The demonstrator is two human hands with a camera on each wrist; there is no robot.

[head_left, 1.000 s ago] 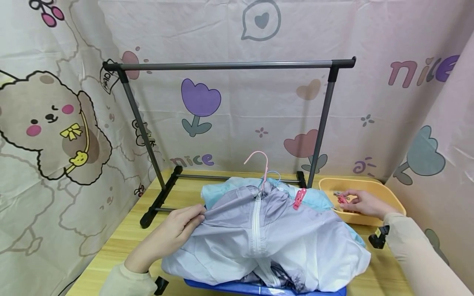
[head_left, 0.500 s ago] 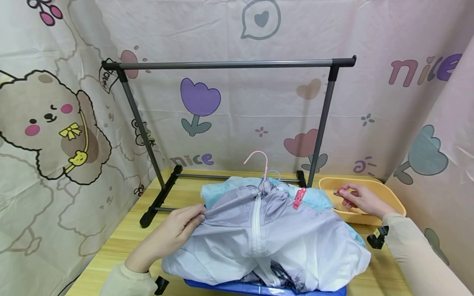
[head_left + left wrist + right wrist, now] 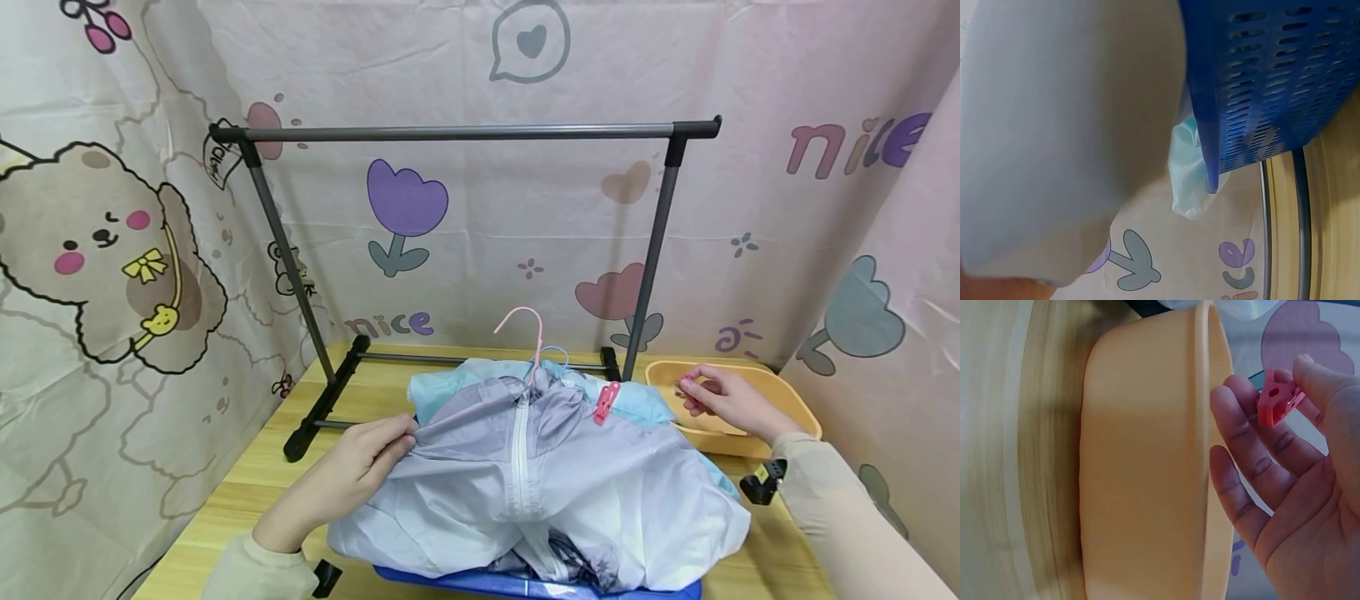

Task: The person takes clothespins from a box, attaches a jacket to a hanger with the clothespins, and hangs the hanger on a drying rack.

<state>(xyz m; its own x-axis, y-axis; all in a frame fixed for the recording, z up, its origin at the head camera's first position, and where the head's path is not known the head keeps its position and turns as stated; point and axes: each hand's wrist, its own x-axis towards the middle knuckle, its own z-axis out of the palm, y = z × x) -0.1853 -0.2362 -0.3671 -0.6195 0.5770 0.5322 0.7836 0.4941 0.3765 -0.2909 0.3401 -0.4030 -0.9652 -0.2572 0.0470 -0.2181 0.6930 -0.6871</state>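
Note:
A grey-and-white zip jacket on a pink hanger lies over a blue basket. My left hand holds the jacket at its left shoulder edge; cloth hides the fingertips. A pink clothespin is clipped to the jacket's right shoulder. Above the yellow basin, my right hand pinches another red-pink clothespin between thumb and fingers. In the right wrist view that clothespin shows up close, beyond the basin's rim.
A black clothes rack stands behind the basket on the wooden table. Light blue clothing with a blue hanger lies under the jacket's back edge. Patterned cloth hangs on the sides and back.
My right hand has lifted from inside the basin with the clothespin, rising slightly and shifting the clothespin in its fingers. The left hand and jacket have stayed in place.

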